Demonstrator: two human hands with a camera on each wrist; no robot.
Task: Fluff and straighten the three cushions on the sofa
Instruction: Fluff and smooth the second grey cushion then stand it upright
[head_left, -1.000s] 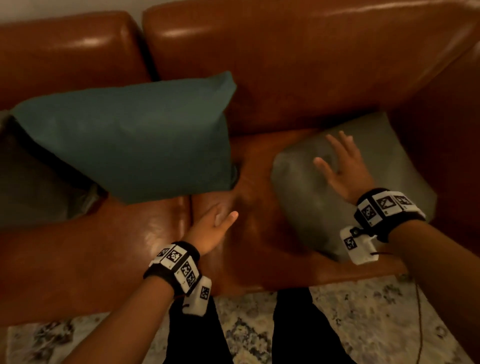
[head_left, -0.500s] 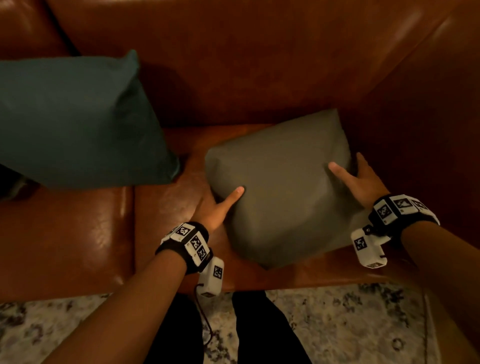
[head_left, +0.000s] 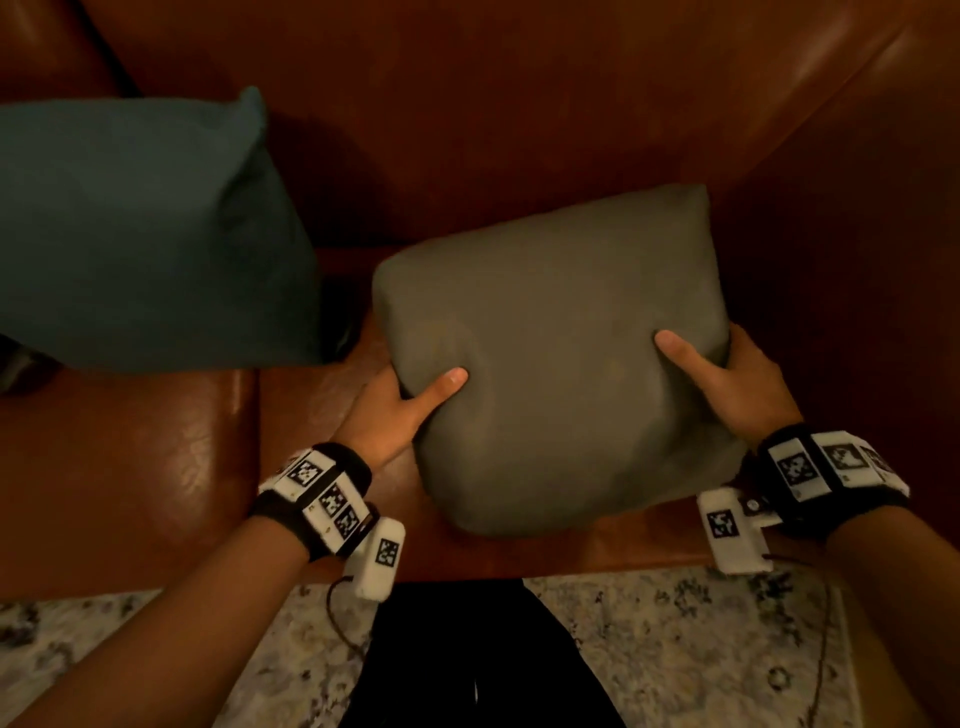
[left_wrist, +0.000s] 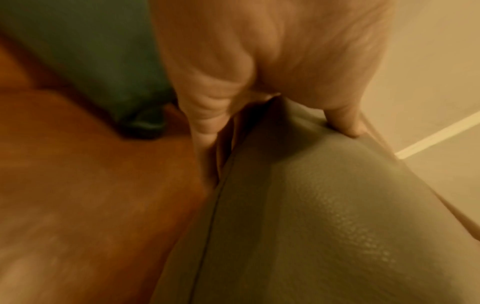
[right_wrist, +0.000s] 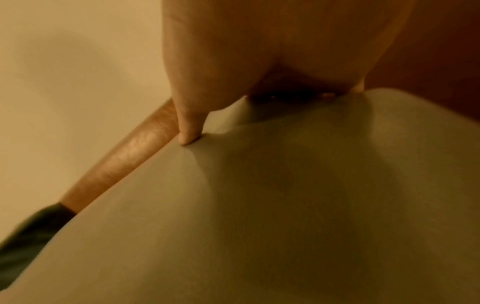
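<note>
Left hand (head_left: 395, 410): grips the grey cushion (head_left: 550, 364) at its 9 o'clock edge; thumb pressed on the front face, fingers tucked behind the seam.
Right hand (head_left: 727, 384): grips the same cushion at its 3 o'clock edge; thumb dents the front face, fingers wrapped behind.
Grey cushion: held between both hands over the right seat of the sofa (head_left: 156, 467), in the corner by the armrest, lower edge near the seat front at 6 o'clock; fabric creased under both thumbs.
Teal cushion (head_left: 145, 234): at 9 o'clock of the grey one, leaning against the sofa backrest, apart from it.
Sofa: brown leather, glossy; seat seam at 8 o'clock of the grey cushion.
Rug (head_left: 675, 649): pale, mottled pattern, on the floor at 6 o'clock.
Wrist bands (head_left: 322, 493): black, with white printed marker tiles, one on each wrist.
</note>
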